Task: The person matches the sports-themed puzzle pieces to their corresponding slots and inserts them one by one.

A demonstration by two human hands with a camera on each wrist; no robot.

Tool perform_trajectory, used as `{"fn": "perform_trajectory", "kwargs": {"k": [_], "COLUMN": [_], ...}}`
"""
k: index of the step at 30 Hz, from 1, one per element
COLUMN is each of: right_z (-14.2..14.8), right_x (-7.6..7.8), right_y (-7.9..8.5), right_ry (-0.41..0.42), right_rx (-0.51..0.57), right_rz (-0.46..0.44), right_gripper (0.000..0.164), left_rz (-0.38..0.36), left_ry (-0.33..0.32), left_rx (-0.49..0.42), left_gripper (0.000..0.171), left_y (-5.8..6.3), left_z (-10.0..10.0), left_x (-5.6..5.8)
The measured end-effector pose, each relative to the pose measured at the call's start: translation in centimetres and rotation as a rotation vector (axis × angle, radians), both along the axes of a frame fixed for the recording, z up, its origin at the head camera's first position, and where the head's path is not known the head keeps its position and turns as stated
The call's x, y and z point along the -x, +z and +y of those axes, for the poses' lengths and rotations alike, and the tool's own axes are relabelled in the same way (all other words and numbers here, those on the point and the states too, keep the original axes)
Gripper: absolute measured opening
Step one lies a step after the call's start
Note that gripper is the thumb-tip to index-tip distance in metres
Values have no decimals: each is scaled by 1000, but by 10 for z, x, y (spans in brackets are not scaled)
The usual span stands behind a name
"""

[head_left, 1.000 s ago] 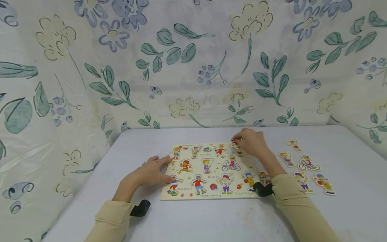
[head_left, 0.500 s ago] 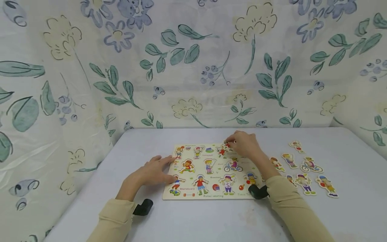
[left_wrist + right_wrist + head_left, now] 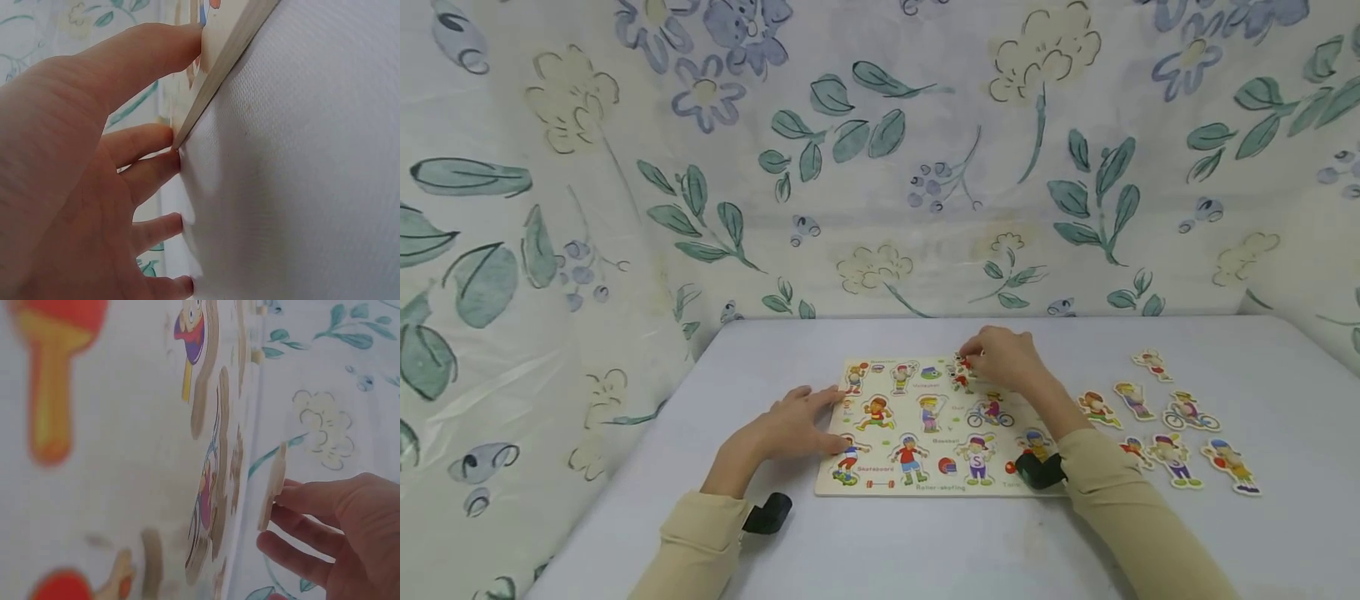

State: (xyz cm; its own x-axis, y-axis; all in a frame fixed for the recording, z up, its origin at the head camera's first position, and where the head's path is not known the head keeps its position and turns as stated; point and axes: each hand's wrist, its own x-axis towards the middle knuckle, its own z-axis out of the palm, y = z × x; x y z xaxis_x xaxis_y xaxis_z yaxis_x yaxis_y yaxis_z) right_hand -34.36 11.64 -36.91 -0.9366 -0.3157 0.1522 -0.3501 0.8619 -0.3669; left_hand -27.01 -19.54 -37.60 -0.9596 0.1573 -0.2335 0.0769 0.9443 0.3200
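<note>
A flat wooden puzzle board (image 3: 904, 421) printed with children playing sports lies on the table. My left hand (image 3: 790, 425) rests at its left edge with the fingers spread. In the left wrist view the thumb (image 3: 181, 47) lies on the board's face and two fingertips meet its edge. My right hand (image 3: 1003, 358) pinches a small figure-shaped puzzle piece (image 3: 273, 487) between thumb and fingers. This piece is seen edge-on in the right wrist view. From the head it shows red clothing and overlaps the printed football player in the top row, partly hidden by the fingers.
Several loose puzzle pieces lie to the right of the board, among them a cyclist (image 3: 1191, 412), a baseball player (image 3: 1175, 458) and a golfer (image 3: 1133, 400). A floral-patterned sheet (image 3: 880, 183) hangs behind the white table (image 3: 955, 550).
My right hand has moved left with the piece, from the board's top right corner to the printed football player. The left hand stays at the board's edge. The head view has shifted slightly.
</note>
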Motion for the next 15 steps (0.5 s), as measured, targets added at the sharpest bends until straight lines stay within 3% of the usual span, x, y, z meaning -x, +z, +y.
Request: {"fn": "perform_trajectory", "kwargs": {"k": [15], "right_z": [-14], "right_x": [4], "right_y": [-1], "right_ry": [-24], "right_rx": [-104], "right_rz": [-83], "right_gripper": [24], "left_rz": [0], "left_ry": [3], "left_rx": [3], "left_gripper": [81], "left_y": [0], "left_z": [-1], "left_x": [0]}}
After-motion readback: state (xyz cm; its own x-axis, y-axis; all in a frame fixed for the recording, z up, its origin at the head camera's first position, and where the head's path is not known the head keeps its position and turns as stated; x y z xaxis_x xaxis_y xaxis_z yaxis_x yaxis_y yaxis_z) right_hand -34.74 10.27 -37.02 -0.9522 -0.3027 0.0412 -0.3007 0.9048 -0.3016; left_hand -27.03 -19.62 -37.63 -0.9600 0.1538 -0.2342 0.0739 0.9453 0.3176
